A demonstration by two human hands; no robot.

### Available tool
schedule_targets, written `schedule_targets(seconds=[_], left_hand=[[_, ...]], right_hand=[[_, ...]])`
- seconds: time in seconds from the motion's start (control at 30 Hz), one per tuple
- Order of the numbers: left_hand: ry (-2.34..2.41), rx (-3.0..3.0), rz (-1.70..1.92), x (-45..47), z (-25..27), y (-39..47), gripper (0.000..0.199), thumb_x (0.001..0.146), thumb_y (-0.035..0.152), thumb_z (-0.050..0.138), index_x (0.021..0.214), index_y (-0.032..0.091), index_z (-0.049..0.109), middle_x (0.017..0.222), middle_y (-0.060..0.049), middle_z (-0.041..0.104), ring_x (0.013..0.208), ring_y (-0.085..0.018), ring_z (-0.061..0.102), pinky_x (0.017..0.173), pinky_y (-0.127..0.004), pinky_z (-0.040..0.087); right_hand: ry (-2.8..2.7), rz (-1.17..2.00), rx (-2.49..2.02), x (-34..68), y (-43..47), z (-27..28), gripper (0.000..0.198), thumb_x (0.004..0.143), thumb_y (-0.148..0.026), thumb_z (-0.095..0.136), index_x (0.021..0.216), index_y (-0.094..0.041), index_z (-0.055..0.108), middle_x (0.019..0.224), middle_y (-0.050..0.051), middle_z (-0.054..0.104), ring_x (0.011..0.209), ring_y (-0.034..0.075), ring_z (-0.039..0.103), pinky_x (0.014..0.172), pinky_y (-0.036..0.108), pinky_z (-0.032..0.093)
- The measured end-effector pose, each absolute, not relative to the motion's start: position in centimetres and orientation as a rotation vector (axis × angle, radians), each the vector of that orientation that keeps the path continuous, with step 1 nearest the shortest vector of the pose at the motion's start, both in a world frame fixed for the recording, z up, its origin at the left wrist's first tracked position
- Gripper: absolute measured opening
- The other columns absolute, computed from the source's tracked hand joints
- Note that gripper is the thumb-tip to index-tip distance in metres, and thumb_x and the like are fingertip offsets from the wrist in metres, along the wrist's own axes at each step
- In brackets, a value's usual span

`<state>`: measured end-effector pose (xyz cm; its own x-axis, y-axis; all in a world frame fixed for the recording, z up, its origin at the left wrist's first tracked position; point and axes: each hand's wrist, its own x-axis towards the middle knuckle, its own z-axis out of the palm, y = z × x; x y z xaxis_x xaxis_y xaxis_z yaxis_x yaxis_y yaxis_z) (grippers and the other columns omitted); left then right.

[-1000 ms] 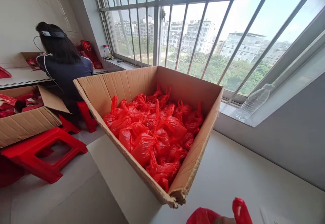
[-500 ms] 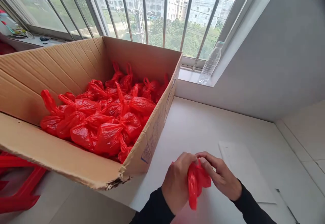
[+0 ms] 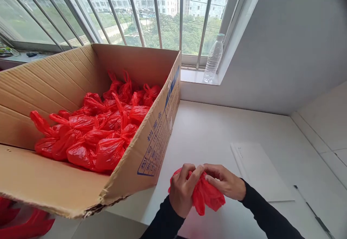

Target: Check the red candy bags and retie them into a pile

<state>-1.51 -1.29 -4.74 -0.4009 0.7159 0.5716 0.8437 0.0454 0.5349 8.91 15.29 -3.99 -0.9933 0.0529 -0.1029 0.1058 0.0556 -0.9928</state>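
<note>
The left hand (image 3: 182, 190) and the right hand (image 3: 225, 182) both gripped one red bag (image 3: 207, 195). The fingers of each hand pinched the top of the bag, and the two hands met there. The bag hung down between them, just above the white bench (image 3: 211, 130). Both arms wore black sleeves.

To the left of the left hand sat a big open box (image 3: 151, 148), close by. It was full of many more red bags (image 3: 94, 130), all tied up. Blue writing showed on the side of the box that faced the hands.

To the right of the right hand lay a flat white sheet (image 3: 257, 170) on the bench. Far past the hands, a bottle (image 3: 213, 58) stood upright on the window sill.
</note>
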Motion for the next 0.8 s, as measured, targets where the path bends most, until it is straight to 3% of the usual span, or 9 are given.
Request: schedule_targets(seconds=[0.1, 0.33, 0.47, 0.6, 0.73, 0.8], left_hand=[[-2.189, -1.616, -1.292, -1.5, -5.0, -1.0, 0.042, 0.096, 0.009, 0.051, 0.136, 0.019, 0.049, 0.091, -0.006, 0.064, 0.072, -0.016, 0.065, 0.057, -0.025, 0.051], [-2.147, -1.801, -1.289, -1.3, -4.0, -1.4, 0.05, 0.092, 0.011, 0.055, 0.139, 0.026, 0.053, 0.097, -0.008, 0.063, 0.08, -0.018, 0.065, 0.063, -0.029, 0.055], [-2.053, -1.976, -1.283, -0.8, -3.4, -1.7, 0.044, 0.094, 0.019, 0.057, 0.137, 0.029, 0.057, 0.107, -0.011, 0.062, 0.091, -0.02, 0.065, 0.072, -0.037, 0.058], [-2.103, -1.909, -1.278, -0.5, -3.7, -2.1, 0.042, 0.097, 0.017, 0.052, 0.137, 0.028, 0.058, 0.109, -0.012, 0.061, 0.097, -0.021, 0.066, 0.075, -0.037, 0.059], [-2.127, -1.828, -1.293, -0.5, -3.9, -2.4, 0.04, 0.098, 0.019, 0.051, 0.136, 0.028, 0.059, 0.109, -0.011, 0.062, 0.097, -0.021, 0.066, 0.075, -0.037, 0.059], [-2.121, -1.816, -1.273, -0.5, -3.8, -2.5, 0.039, 0.098, 0.02, 0.052, 0.135, 0.029, 0.06, 0.109, -0.011, 0.063, 0.096, -0.02, 0.067, 0.074, -0.036, 0.059]], right_hand=[[2.225, -2.21, 0.173, 8.9, 15.1, -3.9, 0.032, 0.1, -0.045, 0.05, 0.09, -0.018, 0.065, 0.08, 0.001, 0.059, 0.07, 0.013, 0.049, 0.067, 0.029, 0.041], [2.282, -2.477, 0.443, 9.1, 15.7, -4.4, 0.025, 0.102, -0.044, 0.045, 0.092, -0.024, 0.056, 0.099, 0.003, 0.06, 0.093, 0.018, 0.056, 0.087, 0.035, 0.045], [2.236, -2.543, 0.568, 9.3, 15.7, -4.5, 0.025, 0.105, -0.046, 0.037, 0.097, -0.026, 0.05, 0.076, -0.003, 0.048, 0.075, 0.016, 0.053, 0.08, 0.035, 0.047], [2.228, -2.439, 0.538, 9.9, 15.3, -4.2, 0.033, 0.104, -0.05, 0.038, 0.112, -0.024, 0.056, 0.086, 0.0, 0.053, 0.083, 0.017, 0.052, 0.083, 0.034, 0.044], [2.152, -2.304, 0.414, 10.5, 15.0, -3.8, 0.039, 0.103, -0.053, 0.04, 0.086, -0.021, 0.057, 0.078, -0.001, 0.051, 0.068, 0.014, 0.045, 0.065, 0.03, 0.04], [2.199, -2.297, 0.446, 10.5, 15.0, -3.6, 0.036, 0.102, -0.051, 0.043, 0.084, -0.022, 0.054, 0.08, -0.001, 0.05, 0.071, 0.014, 0.045, 0.067, 0.029, 0.04]])
